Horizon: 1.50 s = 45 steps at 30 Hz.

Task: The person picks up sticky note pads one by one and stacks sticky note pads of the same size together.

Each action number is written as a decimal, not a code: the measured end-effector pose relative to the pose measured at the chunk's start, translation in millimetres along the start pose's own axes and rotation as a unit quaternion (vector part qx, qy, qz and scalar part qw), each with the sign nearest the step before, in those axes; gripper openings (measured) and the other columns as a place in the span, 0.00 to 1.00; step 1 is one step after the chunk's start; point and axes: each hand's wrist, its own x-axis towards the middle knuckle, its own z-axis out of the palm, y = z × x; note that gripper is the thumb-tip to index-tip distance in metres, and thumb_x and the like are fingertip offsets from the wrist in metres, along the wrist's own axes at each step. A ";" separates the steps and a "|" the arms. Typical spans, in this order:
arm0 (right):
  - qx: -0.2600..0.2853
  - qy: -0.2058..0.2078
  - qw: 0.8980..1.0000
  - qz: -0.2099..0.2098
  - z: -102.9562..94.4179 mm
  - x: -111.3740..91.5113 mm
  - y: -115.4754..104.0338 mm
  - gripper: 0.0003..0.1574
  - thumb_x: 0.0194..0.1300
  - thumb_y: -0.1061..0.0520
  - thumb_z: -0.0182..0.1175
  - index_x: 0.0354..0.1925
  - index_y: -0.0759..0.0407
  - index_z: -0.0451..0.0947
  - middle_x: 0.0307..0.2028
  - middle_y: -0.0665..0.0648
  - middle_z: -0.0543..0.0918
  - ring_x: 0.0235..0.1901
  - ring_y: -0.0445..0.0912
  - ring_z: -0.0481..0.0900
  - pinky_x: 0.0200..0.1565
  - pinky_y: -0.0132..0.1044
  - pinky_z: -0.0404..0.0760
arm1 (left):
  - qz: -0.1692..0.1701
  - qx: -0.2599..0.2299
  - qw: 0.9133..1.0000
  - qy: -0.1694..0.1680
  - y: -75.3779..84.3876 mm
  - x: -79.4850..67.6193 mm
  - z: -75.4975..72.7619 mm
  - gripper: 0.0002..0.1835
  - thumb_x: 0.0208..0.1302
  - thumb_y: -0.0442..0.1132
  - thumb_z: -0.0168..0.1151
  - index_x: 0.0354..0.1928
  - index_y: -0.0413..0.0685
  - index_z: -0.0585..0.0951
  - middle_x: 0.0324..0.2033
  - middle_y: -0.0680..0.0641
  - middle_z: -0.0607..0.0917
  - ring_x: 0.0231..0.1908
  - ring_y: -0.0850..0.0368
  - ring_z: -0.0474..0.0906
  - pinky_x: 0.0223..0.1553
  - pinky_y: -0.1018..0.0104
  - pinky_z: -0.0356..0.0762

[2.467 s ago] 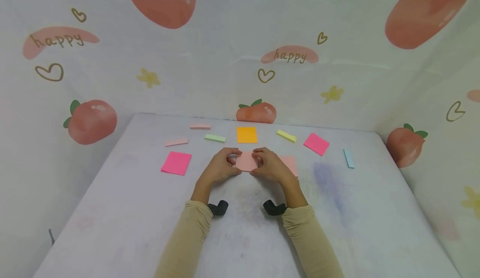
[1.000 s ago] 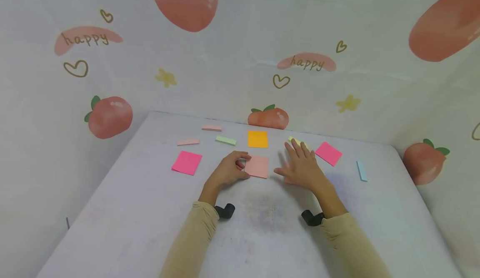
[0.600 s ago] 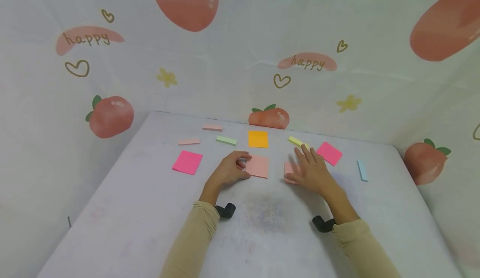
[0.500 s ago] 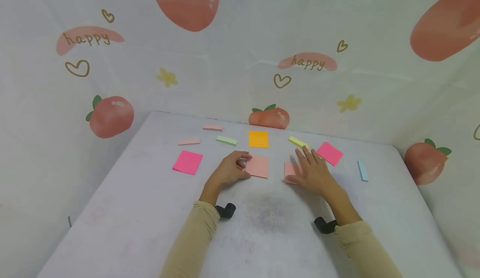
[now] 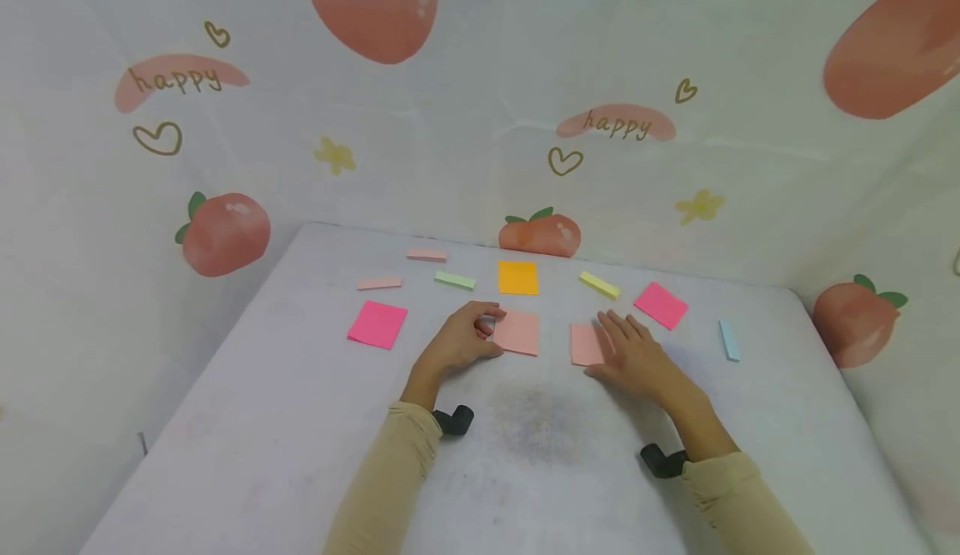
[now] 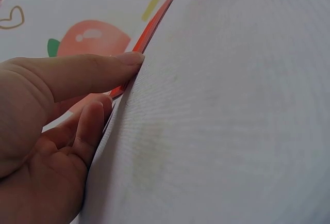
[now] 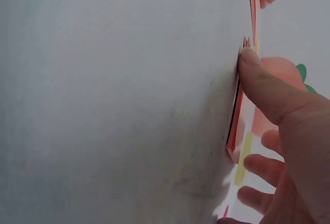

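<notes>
Two pale pink square sticky-note pads are lying under your hands: left hand (image 5: pixel 455 343) is pinching one pad (image 5: pixel 517 332); right hand (image 5: pixel 636 353), fingers flat, is pressing the other (image 5: pixel 585 343). Light, flexible paper; you are best lifting by an edge.

You have matt paper pads under your hands: the pale pink pad (image 5: pixel 516 332) at 12 o'clock and its twin (image 5: pixel 585 343) at 1 o'clock. The counter (image 5: pixel 525 455) wears a finely woven, matt white cloth, smudged grey. The backdrop (image 5: pixel 465 122) looks like smooth printed sheeting.
</notes>
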 end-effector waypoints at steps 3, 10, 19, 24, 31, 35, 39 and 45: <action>0.004 -0.001 1.000 0.002 -0.5 -1.3 0.1 0.59 0.63 0.38 0.69 0.78 0.62 0.54 0.75 0.70 0.62 0.73 0.71 0.57 0.70 0.68 0.64 | 0.000 0.000 1.000 0.001 0.1 1.0 0.9 0.33 0.54 0.34 0.77 0.63 0.55 0.80 0.54 0.53 0.82 0.44 0.56 0.76 0.48 0.63 0.77; -0.002 0.001 1.000 -0.003 -3.3 -2.5 -2.4 0.52 0.63 0.45 0.70 0.76 0.62 0.60 0.70 0.69 0.70 0.68 0.70 0.66 0.65 0.64 0.72 | -0.003 0.002 1.000 0.001 0.3 0.6 0.7 0.33 0.54 0.34 0.77 0.63 0.55 0.80 0.54 0.53 0.83 0.44 0.55 0.76 0.48 0.63 0.78; 0.011 0.023 1.000 -0.003 -4.2 -0.7 -1.0 0.47 0.58 0.47 0.75 0.69 0.61 0.69 0.60 0.69 0.74 0.58 0.62 0.74 0.57 0.57 0.81 | 0.004 -0.004 1.000 0.003 0.3 -0.9 0.8 0.32 0.54 0.34 0.77 0.63 0.54 0.80 0.54 0.52 0.83 0.44 0.56 0.76 0.48 0.64 0.77; 0.055 0.034 0.998 0.005 -6.4 -0.4 -2.6 0.45 0.56 0.48 0.77 0.66 0.63 0.73 0.59 0.68 0.71 0.55 0.60 0.76 0.57 0.58 0.81 | -0.002 -0.005 1.000 0.003 2.1 -2.1 0.7 0.33 0.54 0.34 0.77 0.63 0.54 0.80 0.53 0.52 0.83 0.44 0.56 0.75 0.48 0.64 0.76; 0.080 0.010 0.997 0.012 -8.6 -0.2 -4.3 0.46 0.55 0.52 0.77 0.68 0.65 0.72 0.65 0.68 0.69 0.62 0.63 0.70 0.60 0.61 0.79 | -0.005 -0.006 1.000 0.007 4.2 -5.0 1.0 0.32 0.54 0.33 0.77 0.63 0.55 0.80 0.53 0.52 0.83 0.44 0.55 0.76 0.49 0.62 0.77; 0.074 0.003 0.997 0.008 -9.6 -1.0 -3.7 0.46 0.57 0.51 0.76 0.69 0.65 0.71 0.66 0.68 0.70 0.62 0.62 0.71 0.60 0.59 0.80 | -0.005 -0.004 1.000 0.007 4.1 -5.8 1.3 0.32 0.54 0.33 0.77 0.63 0.56 0.80 0.51 0.52 0.82 0.44 0.55 0.76 0.49 0.62 0.77; 0.106 0.006 0.994 0.016 -9.8 1.6 -2.4 0.43 0.60 0.48 0.74 0.68 0.64 0.73 0.64 0.66 0.73 0.54 0.56 0.75 0.52 0.48 0.83 | -0.005 -0.003 1.000 0.004 3.2 -4.6 0.8 0.32 0.55 0.34 0.77 0.63 0.56 0.80 0.51 0.52 0.82 0.44 0.55 0.75 0.48 0.63 0.76; 0.179 0.037 0.983 0.000 -9.5 4.1 3.4 0.31 0.67 0.52 0.68 0.64 0.65 0.77 0.58 0.65 0.78 0.51 0.54 0.80 0.51 0.44 0.82 | -0.001 -0.006 1.000 0.004 1.3 -2.8 0.6 0.32 0.54 0.34 0.77 0.63 0.56 0.80 0.51 0.53 0.82 0.44 0.56 0.75 0.47 0.64 0.76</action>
